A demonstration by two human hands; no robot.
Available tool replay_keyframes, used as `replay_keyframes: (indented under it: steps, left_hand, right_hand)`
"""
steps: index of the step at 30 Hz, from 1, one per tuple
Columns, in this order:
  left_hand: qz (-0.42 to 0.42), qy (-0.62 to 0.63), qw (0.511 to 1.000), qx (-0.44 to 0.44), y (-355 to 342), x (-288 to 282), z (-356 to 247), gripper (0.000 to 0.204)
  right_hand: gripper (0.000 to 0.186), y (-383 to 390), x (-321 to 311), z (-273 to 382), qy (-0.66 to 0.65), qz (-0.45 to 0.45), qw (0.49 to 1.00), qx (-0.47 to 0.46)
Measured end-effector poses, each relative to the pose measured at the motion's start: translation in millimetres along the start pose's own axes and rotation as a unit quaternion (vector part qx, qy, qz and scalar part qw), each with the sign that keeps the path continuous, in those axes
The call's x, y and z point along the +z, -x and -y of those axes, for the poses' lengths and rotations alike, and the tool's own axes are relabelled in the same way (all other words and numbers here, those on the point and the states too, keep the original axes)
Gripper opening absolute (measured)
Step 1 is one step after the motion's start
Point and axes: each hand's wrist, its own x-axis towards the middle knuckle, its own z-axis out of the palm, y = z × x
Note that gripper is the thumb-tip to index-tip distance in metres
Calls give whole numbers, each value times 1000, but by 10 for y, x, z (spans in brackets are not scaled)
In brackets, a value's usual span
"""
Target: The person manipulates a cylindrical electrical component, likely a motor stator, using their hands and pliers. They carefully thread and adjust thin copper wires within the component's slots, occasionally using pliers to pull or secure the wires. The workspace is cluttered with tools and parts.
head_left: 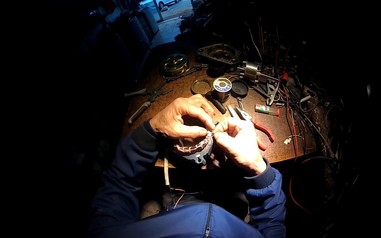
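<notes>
A motor stator (198, 156) in a dark housing lies at the table's near edge, its ring of copper windings (189, 149) laced with pale cord. My left hand (184, 119) reaches over its far side, thumb and forefinger pinched at the right end of the windings. Opposite it, the fingertips of my right hand (240, 142) are also pinched, almost touching the left ones. A thin pale strand (210, 134) shows between the two hands; whether it is wire or cord I cannot tell. Beside my right hand lie red-handled pliers (260, 127), jaws apart and partly hidden by that hand.
Behind my hands stand a solder-like wire spool (222, 85) and round lids (201, 86). Pale-handled pliers (149, 101) lie left. A small red-green cylinder (267, 109), a metal rotor (251, 71), a clamp (271, 93) and tangled wires (305, 107) are on the right. Motor covers (175, 64) sit farther back.
</notes>
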Motion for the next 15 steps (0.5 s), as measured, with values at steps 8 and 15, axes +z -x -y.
replay_keyframes:
  steps: [8,15]
  left_hand:
    - [41,-12,999,-18,-40,-1,-75,21]
    - [44,-24,999,-7,-58,17,-57,22]
  right_hand:
    - [11,70,-10,-66,-23,-8,1000,8]
    - [13,158,-90,-162,-53,-16,997,-50]
